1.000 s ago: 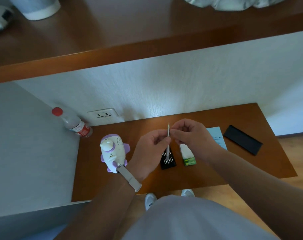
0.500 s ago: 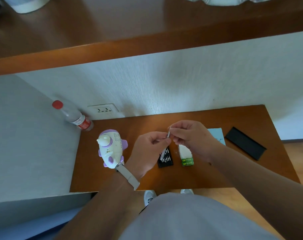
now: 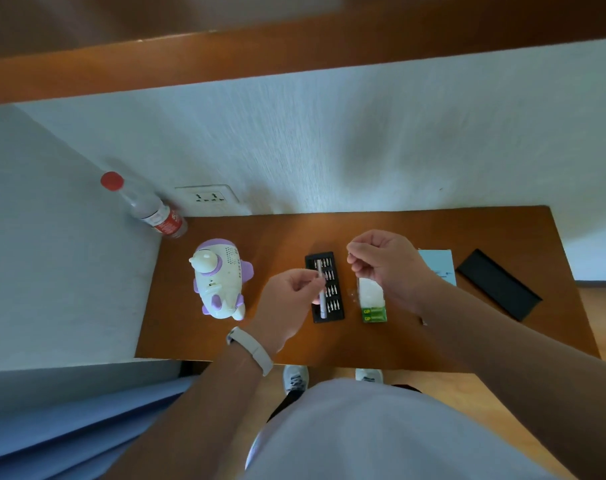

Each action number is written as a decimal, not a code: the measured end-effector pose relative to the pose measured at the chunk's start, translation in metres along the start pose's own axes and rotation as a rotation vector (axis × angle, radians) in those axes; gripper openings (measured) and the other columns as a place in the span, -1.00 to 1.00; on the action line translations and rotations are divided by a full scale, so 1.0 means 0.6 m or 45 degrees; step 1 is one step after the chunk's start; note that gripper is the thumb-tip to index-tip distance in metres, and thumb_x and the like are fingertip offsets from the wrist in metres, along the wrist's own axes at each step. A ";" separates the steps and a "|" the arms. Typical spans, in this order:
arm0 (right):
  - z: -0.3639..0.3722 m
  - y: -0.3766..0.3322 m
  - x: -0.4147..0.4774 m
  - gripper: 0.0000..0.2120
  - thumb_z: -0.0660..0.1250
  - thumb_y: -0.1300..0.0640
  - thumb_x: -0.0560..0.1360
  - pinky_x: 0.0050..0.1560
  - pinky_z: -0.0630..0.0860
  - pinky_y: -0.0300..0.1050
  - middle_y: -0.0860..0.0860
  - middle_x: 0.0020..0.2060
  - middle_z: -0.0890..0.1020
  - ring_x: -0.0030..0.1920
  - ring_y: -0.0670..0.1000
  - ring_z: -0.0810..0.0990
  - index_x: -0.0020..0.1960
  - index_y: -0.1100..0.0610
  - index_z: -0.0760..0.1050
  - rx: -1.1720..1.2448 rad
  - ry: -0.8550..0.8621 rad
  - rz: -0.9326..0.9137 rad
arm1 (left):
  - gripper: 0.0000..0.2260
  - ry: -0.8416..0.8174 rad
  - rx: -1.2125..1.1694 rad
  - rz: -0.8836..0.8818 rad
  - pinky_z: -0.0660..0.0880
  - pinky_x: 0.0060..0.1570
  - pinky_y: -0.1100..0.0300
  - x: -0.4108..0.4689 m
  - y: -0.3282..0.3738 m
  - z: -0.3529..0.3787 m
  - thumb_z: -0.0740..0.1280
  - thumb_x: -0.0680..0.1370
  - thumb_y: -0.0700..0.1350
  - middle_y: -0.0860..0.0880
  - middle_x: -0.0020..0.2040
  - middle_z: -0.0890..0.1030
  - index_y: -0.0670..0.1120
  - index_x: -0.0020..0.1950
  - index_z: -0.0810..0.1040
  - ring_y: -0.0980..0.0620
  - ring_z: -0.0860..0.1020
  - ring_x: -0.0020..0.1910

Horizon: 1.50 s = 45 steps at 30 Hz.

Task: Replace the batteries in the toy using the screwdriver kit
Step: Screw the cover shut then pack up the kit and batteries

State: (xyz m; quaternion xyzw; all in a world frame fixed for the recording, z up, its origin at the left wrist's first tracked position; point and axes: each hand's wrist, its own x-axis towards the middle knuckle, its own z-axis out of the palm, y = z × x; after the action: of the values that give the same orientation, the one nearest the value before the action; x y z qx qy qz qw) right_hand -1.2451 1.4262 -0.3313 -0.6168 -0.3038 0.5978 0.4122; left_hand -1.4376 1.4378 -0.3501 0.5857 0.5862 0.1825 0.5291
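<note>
- The left hand [image 3: 287, 299] pinches the screwdriver [image 3: 321, 292] just above the bit tray [image 3: 339, 313].
- The right hand [image 3: 381, 261] hovers beside it with fingers curled. Is there a bit in there? I can't tell.
- The toy [image 3: 220, 278] stands left of the left hand, and the battery pack [image 3: 372, 303] lies under the right.
- I read this as bit-fitting. Next I'd seat the bit, then find the toy's screw.

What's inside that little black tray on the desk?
Rows of small metal bits fill the black tray. The left hand holds a slim silver screwdriver handle over its left side, so whatever lies in the slot beneath is hidden.
</note>
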 end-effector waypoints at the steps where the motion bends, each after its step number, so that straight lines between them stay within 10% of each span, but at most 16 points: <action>1: -0.002 0.010 0.004 -0.92 0.33 0.26 0.56 -0.11 0.59 -0.17 0.09 -0.25 0.63 -0.24 -0.02 0.57 -0.04 0.28 0.57 -0.044 -0.021 0.035 | -0.82 0.017 -0.015 -0.039 0.46 -0.20 0.33 0.006 -0.009 0.000 0.34 0.61 -0.01 0.04 -0.09 0.71 -0.07 0.09 0.66 0.17 0.65 -0.14; 9: -0.010 0.088 0.073 -0.95 0.34 0.31 0.53 -0.12 0.63 -0.14 0.13 -0.25 0.65 -0.27 -0.01 0.60 -0.06 0.31 0.56 -0.437 -0.116 0.160 | -0.91 0.096 -0.107 -0.387 0.58 -0.05 0.07 0.069 -0.090 0.013 0.35 0.61 -0.09 -0.01 -0.08 0.69 -0.04 0.06 0.62 0.03 0.65 -0.07; 15: 0.008 0.129 0.118 -0.85 0.36 0.25 0.54 -0.17 0.61 -0.06 0.05 -0.26 0.66 -0.29 -0.02 0.61 -0.16 0.04 0.55 -0.762 -0.234 0.010 | -0.87 0.089 -0.051 -0.455 0.45 -0.20 0.23 0.103 -0.122 0.038 0.35 0.61 -0.07 0.00 -0.04 0.68 -0.06 0.11 0.62 0.11 0.61 -0.08; 25: 0.034 0.147 0.173 -0.91 0.34 0.19 0.56 -0.38 0.44 -0.08 0.11 -0.21 0.69 -0.34 0.17 0.57 -0.06 0.07 0.61 -0.921 -0.214 0.016 | -0.89 0.042 0.090 -0.419 0.48 -0.22 0.23 0.141 -0.142 0.044 0.35 0.61 -0.03 0.00 -0.05 0.65 -0.03 0.09 0.57 0.05 0.61 -0.07; 36: 0.053 0.159 0.195 -0.92 0.35 0.14 0.56 -0.61 0.20 -0.33 -0.04 -0.40 0.55 -0.59 -0.13 0.34 -0.01 0.09 0.62 -1.041 -0.229 0.030 | -0.90 0.034 0.333 -0.346 0.38 -0.33 0.32 0.158 -0.155 0.047 0.31 0.63 -0.03 0.03 -0.01 0.61 0.00 0.09 0.54 0.19 0.51 -0.16; 45: 0.072 0.179 0.193 -0.97 0.31 0.14 0.55 -0.42 0.35 -0.22 0.01 -0.20 0.60 -0.35 -0.07 0.51 -0.04 0.07 0.52 -1.196 -0.098 -0.056 | -0.73 0.091 0.203 -0.376 0.53 -0.30 0.30 0.154 -0.167 0.058 0.38 0.59 -0.02 0.02 0.01 0.61 -0.02 0.25 0.47 0.16 0.59 -0.13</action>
State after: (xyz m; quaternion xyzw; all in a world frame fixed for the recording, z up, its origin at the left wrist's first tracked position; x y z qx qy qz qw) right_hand -1.2891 1.4818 -0.4786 -0.7073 -0.5695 0.4091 0.0894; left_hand -1.4356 1.4802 -0.4840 0.5264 0.6970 0.0765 0.4809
